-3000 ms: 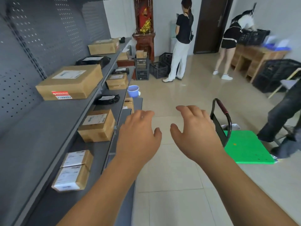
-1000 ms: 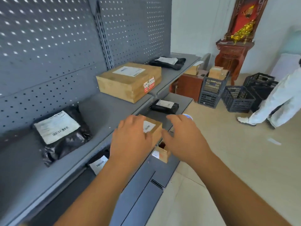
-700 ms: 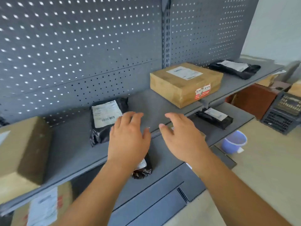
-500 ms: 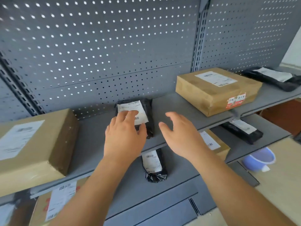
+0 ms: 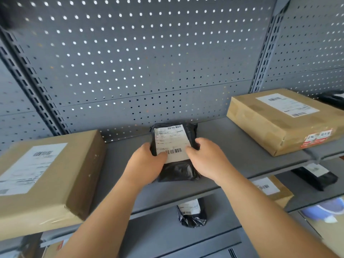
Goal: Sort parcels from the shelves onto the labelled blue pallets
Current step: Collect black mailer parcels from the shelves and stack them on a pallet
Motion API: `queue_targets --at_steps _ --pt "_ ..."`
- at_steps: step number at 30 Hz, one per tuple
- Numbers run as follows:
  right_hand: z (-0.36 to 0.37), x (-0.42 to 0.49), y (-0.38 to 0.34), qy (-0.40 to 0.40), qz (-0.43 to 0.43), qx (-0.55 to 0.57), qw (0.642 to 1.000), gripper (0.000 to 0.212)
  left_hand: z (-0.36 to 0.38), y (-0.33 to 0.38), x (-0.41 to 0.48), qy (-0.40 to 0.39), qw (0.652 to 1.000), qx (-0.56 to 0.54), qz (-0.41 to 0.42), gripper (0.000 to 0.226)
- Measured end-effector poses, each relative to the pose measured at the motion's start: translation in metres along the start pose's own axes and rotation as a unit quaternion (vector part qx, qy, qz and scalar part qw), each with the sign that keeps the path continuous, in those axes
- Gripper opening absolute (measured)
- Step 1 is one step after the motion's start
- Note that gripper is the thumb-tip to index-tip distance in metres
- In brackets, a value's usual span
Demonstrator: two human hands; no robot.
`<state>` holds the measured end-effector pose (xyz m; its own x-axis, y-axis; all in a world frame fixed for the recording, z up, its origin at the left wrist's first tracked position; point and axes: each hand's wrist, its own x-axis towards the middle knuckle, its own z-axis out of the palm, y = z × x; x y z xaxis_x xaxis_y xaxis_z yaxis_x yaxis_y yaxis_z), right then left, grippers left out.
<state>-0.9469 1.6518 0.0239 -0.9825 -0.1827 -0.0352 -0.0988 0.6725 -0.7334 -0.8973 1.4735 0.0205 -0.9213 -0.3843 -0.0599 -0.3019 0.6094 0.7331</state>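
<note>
A black plastic mailer parcel (image 5: 174, 146) with a white barcode label lies on the upper grey shelf (image 5: 232, 146), against the pegboard back. My left hand (image 5: 147, 164) grips its left edge, thumb on the label. From the other side my right hand (image 5: 206, 159) grips the right edge, thumb on the label's lower corner. The parcel looks slightly raised at its near end. No blue pallet is in view.
A large cardboard box (image 5: 42, 175) sits on the same shelf to the left, another cardboard box (image 5: 283, 120) to the right. On the lower shelf lie a black mailer (image 5: 191, 213), a small cardboard box (image 5: 273, 190) and another black mailer (image 5: 316, 175). A blue bowl (image 5: 323, 211) is at lower right.
I turned from the room to face the shelf. Both hands reached forward over the upper shelf and closed on the two sides of the black mailer.
</note>
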Motion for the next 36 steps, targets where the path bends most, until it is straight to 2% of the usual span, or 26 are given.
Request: queue_targets --at_steps 2,5,9,15,20,25,27,29,33,36 --pt "-0.002 0.005 0.000 -0.015 0.000 0.023 1.000 0.050 0.005 0.001 0.006 -0.002 1.000 -0.023 -0.014 0.014" --pt "-0.005 0.014 0.005 -0.036 -0.011 0.057 0.998 0.023 0.010 0.005 0.010 0.009 0.998 -0.043 -0.037 0.021" --pt "-0.010 0.021 0.011 -0.051 -0.004 0.108 0.993 0.014 0.016 0.012 0.010 0.016 0.998 -0.039 -0.052 0.020" --pt "-0.020 0.028 0.018 -0.057 -0.031 0.163 0.984 0.026 0.028 0.020 0.002 0.059 0.992 -0.090 -0.064 0.007" --pt "-0.028 0.033 0.020 -0.055 -0.064 0.215 0.973 0.004 0.035 0.028 -0.006 0.114 0.976 -0.174 -0.066 0.004" --pt "-0.029 0.030 0.012 -0.075 -0.102 0.289 0.949 0.021 0.033 0.033 -0.025 0.156 0.949 -0.265 -0.068 0.027" --pt "-0.026 0.029 0.007 -0.088 -0.117 0.304 0.941 0.032 0.030 0.031 -0.036 0.184 0.937 -0.289 -0.070 0.027" --pt "-0.022 0.027 0.002 -0.111 -0.139 0.323 0.930 0.026 0.025 0.027 -0.048 0.215 0.921 -0.316 -0.076 0.025" --pt "-0.008 0.014 -0.015 -0.178 -0.171 0.357 0.901 0.025 0.006 0.015 -0.080 0.281 0.893 -0.343 -0.084 0.039" --pt "0.010 -0.002 -0.035 -0.237 -0.180 0.376 0.877 0.025 -0.012 0.004 -0.107 0.317 0.874 -0.358 -0.087 0.027"
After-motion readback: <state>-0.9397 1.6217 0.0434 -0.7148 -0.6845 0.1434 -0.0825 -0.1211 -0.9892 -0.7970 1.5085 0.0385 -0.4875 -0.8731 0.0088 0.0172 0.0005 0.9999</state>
